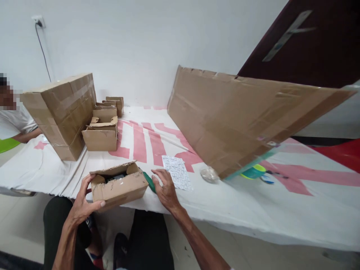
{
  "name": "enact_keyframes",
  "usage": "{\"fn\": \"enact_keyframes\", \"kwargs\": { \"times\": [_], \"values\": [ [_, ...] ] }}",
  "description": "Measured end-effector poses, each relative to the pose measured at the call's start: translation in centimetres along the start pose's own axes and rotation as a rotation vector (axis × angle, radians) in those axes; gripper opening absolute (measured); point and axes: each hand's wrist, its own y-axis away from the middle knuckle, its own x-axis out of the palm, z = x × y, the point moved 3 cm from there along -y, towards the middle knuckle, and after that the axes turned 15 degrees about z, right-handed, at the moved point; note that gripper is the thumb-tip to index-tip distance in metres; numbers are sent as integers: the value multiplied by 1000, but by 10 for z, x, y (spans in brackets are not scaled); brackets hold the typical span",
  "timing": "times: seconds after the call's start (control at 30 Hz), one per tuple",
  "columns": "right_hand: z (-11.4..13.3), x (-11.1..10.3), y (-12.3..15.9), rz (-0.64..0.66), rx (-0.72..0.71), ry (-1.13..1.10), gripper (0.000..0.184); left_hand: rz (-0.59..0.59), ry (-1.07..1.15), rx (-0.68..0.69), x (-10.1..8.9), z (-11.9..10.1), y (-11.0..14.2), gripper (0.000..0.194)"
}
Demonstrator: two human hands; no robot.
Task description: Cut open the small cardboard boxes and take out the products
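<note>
A small open-topped cardboard box [120,193] with ragged flaps sits tilted at the table's front edge. Dark contents [116,177] show inside it, too shaded to name. My left hand [83,204] grips the box's left end, thumb on the front face and fingers around the back corner. Just past the right end is my right hand [167,189], its fingers bent but apart, holding nothing that I can see. A green object [149,182] lies between that hand and the box, partly hidden by both. Beside my right hand lies a printed paper sheet [178,172].
Several open cardboard boxes [99,139] line a large carton [70,108] at left. A big cardboard panel [239,116] leans at right, near a crumpled clear bundle [209,174] and a green-yellow bowl [254,171]. Another person [19,122] sits beyond the carton.
</note>
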Motion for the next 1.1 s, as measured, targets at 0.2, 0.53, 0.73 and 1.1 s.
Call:
{"fn": "enact_keyframes", "kwargs": {
  "times": [0.2,0.53,0.73,1.1],
  "values": [
    [83,-13,-38,271,-298,-71,24,2,-12,-25,0,-1,1,87],
    [103,4,-53,602,-303,162,21,-5,5,4,3,-3,2,73],
    [98,9,-50,621,-319,186,26,1,1,-8,4,0,3,74],
    [111,11,-55,673,-311,117,19,14,-3,0,4,-6,3,73]
  ]
}}
